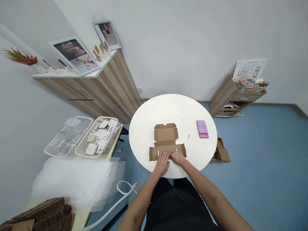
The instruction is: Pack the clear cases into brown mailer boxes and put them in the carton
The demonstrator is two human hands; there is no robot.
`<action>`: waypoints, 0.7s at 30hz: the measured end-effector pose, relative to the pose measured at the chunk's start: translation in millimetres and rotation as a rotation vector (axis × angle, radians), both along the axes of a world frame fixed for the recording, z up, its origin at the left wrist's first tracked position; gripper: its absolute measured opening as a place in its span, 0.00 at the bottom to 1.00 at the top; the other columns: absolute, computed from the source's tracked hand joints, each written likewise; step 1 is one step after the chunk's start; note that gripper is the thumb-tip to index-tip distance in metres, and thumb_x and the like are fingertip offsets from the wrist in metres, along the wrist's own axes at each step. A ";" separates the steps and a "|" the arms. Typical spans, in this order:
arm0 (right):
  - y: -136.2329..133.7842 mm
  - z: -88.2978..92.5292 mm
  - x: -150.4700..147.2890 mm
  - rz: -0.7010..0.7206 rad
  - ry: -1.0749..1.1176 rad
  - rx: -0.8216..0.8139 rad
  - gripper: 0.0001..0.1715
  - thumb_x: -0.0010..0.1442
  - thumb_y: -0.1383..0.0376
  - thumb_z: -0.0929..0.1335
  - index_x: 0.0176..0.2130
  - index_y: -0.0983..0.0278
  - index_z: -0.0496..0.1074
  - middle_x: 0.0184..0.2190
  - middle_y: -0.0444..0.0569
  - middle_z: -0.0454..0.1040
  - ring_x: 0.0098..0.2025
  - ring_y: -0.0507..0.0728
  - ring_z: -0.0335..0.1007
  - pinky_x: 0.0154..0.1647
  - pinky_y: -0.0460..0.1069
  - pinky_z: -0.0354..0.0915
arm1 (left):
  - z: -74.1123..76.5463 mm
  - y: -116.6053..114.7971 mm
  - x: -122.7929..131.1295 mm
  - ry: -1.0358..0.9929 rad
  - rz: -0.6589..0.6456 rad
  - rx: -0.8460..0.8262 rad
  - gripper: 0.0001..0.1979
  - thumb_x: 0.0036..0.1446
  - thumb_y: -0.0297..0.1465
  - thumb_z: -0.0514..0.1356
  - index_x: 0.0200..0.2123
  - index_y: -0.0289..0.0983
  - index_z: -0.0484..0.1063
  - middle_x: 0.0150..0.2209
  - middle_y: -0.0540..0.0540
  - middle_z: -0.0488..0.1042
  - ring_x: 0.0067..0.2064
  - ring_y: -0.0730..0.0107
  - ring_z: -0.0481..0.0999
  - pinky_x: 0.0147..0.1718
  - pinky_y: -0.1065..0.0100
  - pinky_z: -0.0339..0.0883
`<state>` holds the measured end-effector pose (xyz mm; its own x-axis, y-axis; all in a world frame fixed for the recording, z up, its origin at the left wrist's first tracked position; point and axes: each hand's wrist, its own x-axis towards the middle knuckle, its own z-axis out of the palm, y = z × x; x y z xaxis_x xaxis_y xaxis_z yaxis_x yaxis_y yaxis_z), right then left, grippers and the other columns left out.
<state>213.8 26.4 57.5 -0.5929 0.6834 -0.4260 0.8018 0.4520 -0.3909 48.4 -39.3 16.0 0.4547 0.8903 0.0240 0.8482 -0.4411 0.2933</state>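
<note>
A flat, unfolded brown cardboard box (166, 138) lies on the round white table (154, 115), near its front edge. My left hand (162, 163) rests flat on the near flap of the box with its fingers spread. My right hand (178, 158) sits just beside it on the same flap, fingers curled down and pressing on the cardboard. A small pink packet (202, 129) lies on the table to the right, apart from both hands.
Two baskets stand on a side table at left, one of clear trays (68, 136) and one of small cards (102, 136). Bubble wrap (72, 179) and stacked cardboard (40, 216) lie nearer. More brown boxes (221, 153) sit on the floor right of the table.
</note>
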 end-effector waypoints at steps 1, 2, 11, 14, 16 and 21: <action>0.9 -1.1 -0.1 -0.017 0.012 -0.008 0.14 0.64 0.67 0.62 0.46 0.63 0.73 0.42 0.54 0.78 0.44 0.58 0.73 0.43 0.48 0.63 | -3.5 0.8 2.3 -0.014 0.015 0.004 0.29 0.64 0.28 0.46 0.67 0.31 0.47 0.67 0.37 0.55 0.69 0.59 0.51 0.65 0.50 0.49; 1.6 -2.1 0.3 -0.028 0.021 -0.014 0.13 0.63 0.66 0.63 0.45 0.63 0.74 0.41 0.53 0.78 0.43 0.57 0.73 0.43 0.48 0.62 | -6.9 1.4 4.2 -0.026 0.034 0.010 0.29 0.64 0.28 0.46 0.67 0.31 0.46 0.67 0.37 0.55 0.69 0.58 0.50 0.65 0.50 0.49; 49.7 -9.3 22.1 -0.795 0.431 0.017 0.09 0.58 0.60 0.63 0.36 0.62 0.69 0.36 0.49 0.74 0.40 0.56 0.70 0.41 0.48 0.63 | -24.6 6.6 5.1 -0.053 0.065 0.032 0.28 0.66 0.25 0.42 0.68 0.34 0.44 0.66 0.38 0.56 0.68 0.58 0.52 0.64 0.48 0.50; 77.9 -12.2 20.8 -1.091 0.506 -0.070 0.17 0.55 0.58 0.66 0.44 0.62 0.65 0.41 0.50 0.74 0.42 0.57 0.71 0.42 0.48 0.65 | -27.0 7.0 5.5 -0.050 0.073 0.031 0.28 0.65 0.23 0.41 0.68 0.35 0.44 0.66 0.38 0.57 0.68 0.58 0.52 0.64 0.47 0.51; 92.3 -15.0 16.6 -1.188 0.496 -0.166 0.22 0.54 0.57 0.67 0.47 0.62 0.63 0.43 0.52 0.74 0.42 0.57 0.72 0.41 0.48 0.66 | -28.4 6.8 5.6 -0.050 0.073 0.027 0.29 0.65 0.21 0.41 0.68 0.34 0.43 0.66 0.37 0.57 0.68 0.58 0.52 0.63 0.47 0.52; 106.4 -25.3 7.7 -1.222 0.446 -0.205 0.27 0.53 0.58 0.68 0.50 0.64 0.62 0.44 0.56 0.75 0.39 0.58 0.74 0.36 0.49 0.68 | -30.2 6.8 4.1 -0.064 0.073 0.020 0.33 0.62 0.17 0.41 0.69 0.37 0.41 0.67 0.37 0.55 0.69 0.59 0.48 0.63 0.46 0.53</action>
